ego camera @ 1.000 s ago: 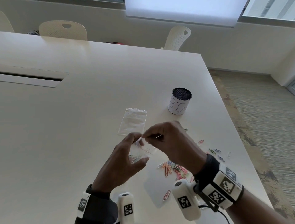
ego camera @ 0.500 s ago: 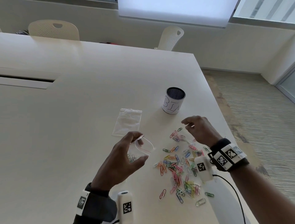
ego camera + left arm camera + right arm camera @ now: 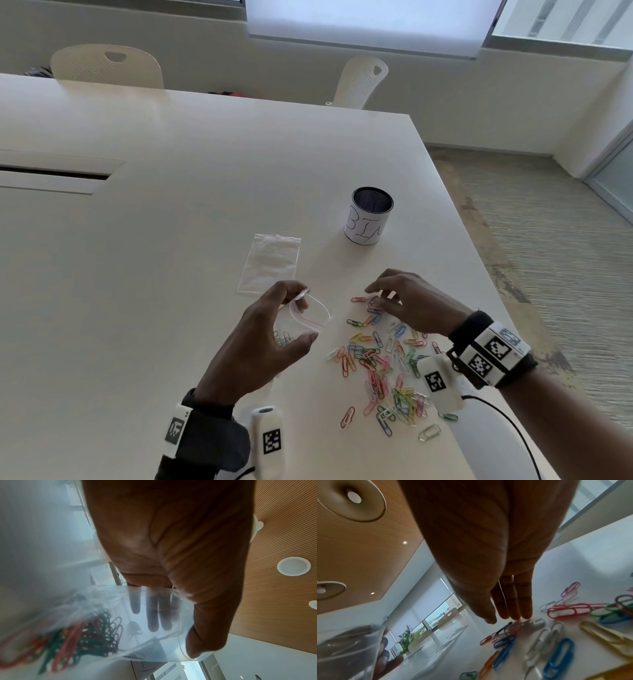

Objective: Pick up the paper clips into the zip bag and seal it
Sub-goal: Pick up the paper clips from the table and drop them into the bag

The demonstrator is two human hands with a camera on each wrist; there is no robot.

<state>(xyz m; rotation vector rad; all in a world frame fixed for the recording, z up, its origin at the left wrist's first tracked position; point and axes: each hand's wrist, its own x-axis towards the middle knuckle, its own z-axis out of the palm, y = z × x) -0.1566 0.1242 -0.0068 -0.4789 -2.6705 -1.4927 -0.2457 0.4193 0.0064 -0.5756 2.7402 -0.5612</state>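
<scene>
My left hand [image 3: 274,332] holds a small clear zip bag [image 3: 310,317] above the table, its red-lined mouth held open and facing right. Several coloured paper clips [image 3: 89,635] lie in the bag's bottom, and my fingers show through the plastic [image 3: 154,615]. A loose pile of coloured paper clips [image 3: 380,363] spreads over the table to the right of the bag. My right hand [image 3: 378,296] reaches down onto the pile's far end with its fingers straight. In the right wrist view its fingertips [image 3: 513,616] touch the clips [image 3: 530,623] on the table and hold nothing.
A second, empty zip bag [image 3: 270,263] lies flat just beyond my left hand. A mesh cup marked BIN [image 3: 370,216] stands behind the pile. The table's right edge [image 3: 479,274] runs close to the clips. White chairs [image 3: 106,65] stand at the far side.
My right hand has left the bag's mouth, swung right and come down onto the far end of the clip pile. The left hand still holds the bag open.
</scene>
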